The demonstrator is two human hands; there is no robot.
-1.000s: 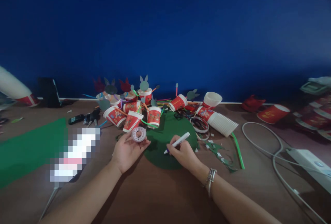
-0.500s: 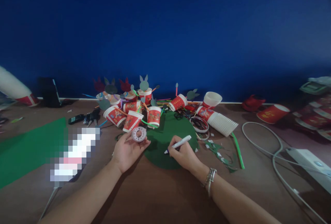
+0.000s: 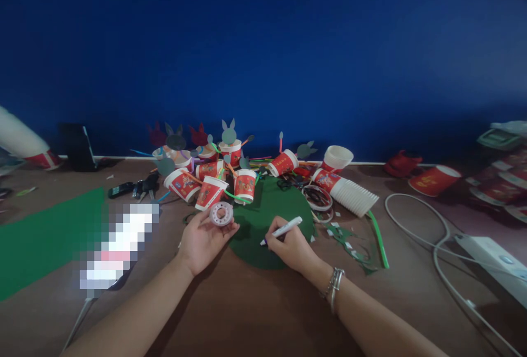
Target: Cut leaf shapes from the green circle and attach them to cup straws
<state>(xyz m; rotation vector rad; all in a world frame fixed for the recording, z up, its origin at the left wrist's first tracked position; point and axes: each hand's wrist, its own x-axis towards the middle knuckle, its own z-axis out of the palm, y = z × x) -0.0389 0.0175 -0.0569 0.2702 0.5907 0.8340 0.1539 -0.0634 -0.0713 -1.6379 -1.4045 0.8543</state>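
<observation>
Clock directions are taken from the middle of the green disc (image 3: 251, 250), which is laid flat on the brown table (image 3: 230, 316). A marker (image 3: 290, 226) is held in the right hand (image 3: 289, 244) over the disc at 4 o'clock, fingers clamped on it; tip pointed to 8 o'clock, rear end to 2 o'clock, tip contact with the disc cannot be told. A pale ring (image 3: 214, 215) is held in the left hand (image 3: 202, 246) at 9 o'clock, fingers closed loosely on it, palm turned up. Red-and-white paper cups (image 3: 211, 194) are clustered at 10 to 11 o'clock, 1 topped by a grey rabbit-ear cutout (image 3: 229, 136). A cup stack (image 3: 346, 192) is laid on its side at 2 to 3 o'clock, green scraps (image 3: 341, 232) scattered at 3 o'clock. Bracelets (image 3: 336, 285) are worn on the right wrist
</observation>
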